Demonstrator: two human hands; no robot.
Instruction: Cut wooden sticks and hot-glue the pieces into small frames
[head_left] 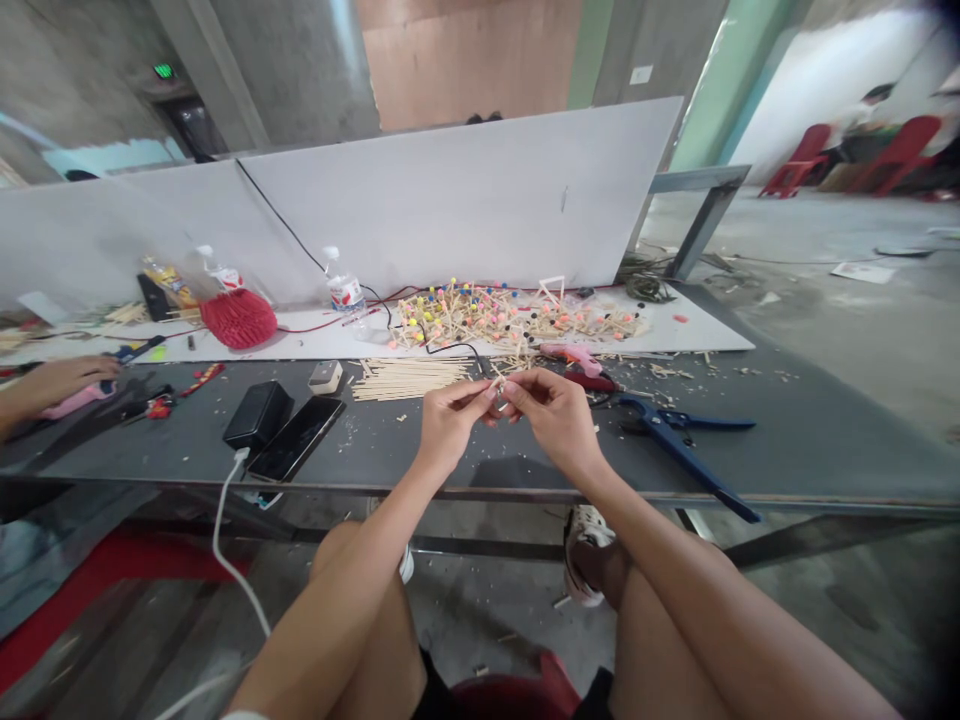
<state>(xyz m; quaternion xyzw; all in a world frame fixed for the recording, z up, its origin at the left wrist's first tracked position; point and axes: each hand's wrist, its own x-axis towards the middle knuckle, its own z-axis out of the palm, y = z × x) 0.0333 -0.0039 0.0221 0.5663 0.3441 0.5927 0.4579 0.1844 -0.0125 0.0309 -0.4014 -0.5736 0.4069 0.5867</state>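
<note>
My left hand (451, 422) and my right hand (556, 412) meet above the near edge of the dark table. Both are closed, fingertips pinching small pale wooden stick pieces (498, 383) between them. The fingers partly hide these pieces, so how they join cannot be made out. Just beyond my left hand lies a row of thin wooden sticks (409, 379). Past my right hand is a pink glue gun (574, 355). Blue-handled cutters (675, 440) rest to the right of it. Behind is a heap of stick pieces with coloured balls (487, 315).
To the left lie a phone (298, 440), a black power block (259, 415) with a white cable (219, 525), and a small white box (325, 377). A red mesh bag (238, 318) and a bottle (343, 283) stand before a white panel (450, 210). Another person's hand (64, 385) is far left.
</note>
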